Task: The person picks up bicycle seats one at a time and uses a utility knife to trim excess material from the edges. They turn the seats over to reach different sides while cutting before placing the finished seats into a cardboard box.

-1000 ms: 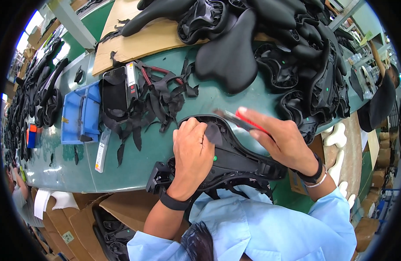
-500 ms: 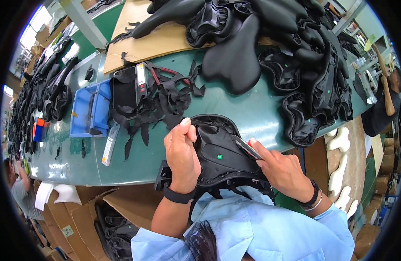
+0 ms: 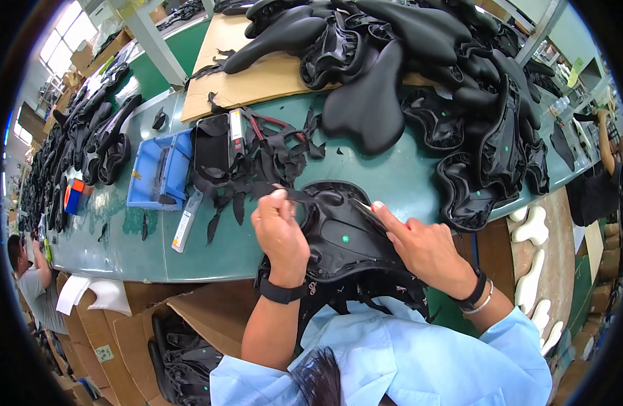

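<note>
We hold the end of a thin strip of black flexible material [image 3: 294,195] in our left hand [image 3: 281,233], the fingers closed together on it. The strip runs right to the rim of a black saddle-shaped shell [image 3: 335,256], which lies underside up in front of our body at the near edge of the green glossy worktop [image 3: 210,264]. A round green sticker [image 3: 346,238] sits near the middle of the shell.

Our right hand [image 3: 423,247] is clamped on a slim cutting tool with a red part [image 3: 374,215], mostly hidden by the fingers; its tip points up and left over the shell's right side. We cannot tell whether the tip touches it.

Beyond our left hand lies a tangle of black scrap strips [image 3: 267,159], with an open blue plastic bin [image 3: 144,197] to its left. Past the shell, a smooth black saddle [image 3: 365,101] lies top up, beside a heap of black saddles [image 3: 497,145] at the right.
</note>
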`<state>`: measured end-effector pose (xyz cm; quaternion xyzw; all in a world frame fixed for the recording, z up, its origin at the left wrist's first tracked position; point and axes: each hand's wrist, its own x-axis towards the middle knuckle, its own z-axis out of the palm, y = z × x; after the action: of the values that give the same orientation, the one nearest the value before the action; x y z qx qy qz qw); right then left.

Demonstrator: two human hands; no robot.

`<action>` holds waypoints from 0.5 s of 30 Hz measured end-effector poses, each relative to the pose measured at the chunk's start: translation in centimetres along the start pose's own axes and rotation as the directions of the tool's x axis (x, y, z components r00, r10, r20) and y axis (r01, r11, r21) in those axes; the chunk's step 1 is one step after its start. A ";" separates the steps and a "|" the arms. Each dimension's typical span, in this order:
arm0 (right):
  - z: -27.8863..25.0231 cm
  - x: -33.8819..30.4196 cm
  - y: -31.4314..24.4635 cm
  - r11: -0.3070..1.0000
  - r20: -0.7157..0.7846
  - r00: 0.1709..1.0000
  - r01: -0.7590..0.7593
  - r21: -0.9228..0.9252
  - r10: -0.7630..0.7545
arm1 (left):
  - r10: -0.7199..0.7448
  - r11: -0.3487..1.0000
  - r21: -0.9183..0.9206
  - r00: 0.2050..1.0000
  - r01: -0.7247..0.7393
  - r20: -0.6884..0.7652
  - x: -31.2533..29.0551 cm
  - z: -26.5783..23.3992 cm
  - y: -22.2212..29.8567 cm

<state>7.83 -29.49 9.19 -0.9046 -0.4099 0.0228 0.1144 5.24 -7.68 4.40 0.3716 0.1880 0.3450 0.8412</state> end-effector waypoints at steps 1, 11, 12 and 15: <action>0.0 -0.4 -0.2 1.000 0.024 0.999 -0.025 0.013 0.025 | -0.008 1.000 -0.008 1.000 0.008 0.024 0.2 -0.8 0.2; 0.3 -1.8 3.0 0.833 -0.114 0.961 -0.157 0.530 0.253 | -0.275 0.093 0.976 0.937 -0.197 0.216 -3.4 -2.5 3.2; 0.1 -2.2 3.9 0.803 -0.192 0.912 -0.201 0.561 0.362 | -0.161 0.146 0.971 0.964 -0.189 0.211 -3.7 -3.6 4.0; -0.9 -2.3 5.1 0.603 -0.409 0.750 0.016 0.797 0.520 | 0.253 0.640 0.747 0.967 -0.181 0.018 -3.8 -9.4 7.9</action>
<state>10.21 -34.61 8.80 -0.7776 -0.1602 -0.0814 0.6026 -6.23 -1.90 4.48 0.6857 0.3030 0.3528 0.5599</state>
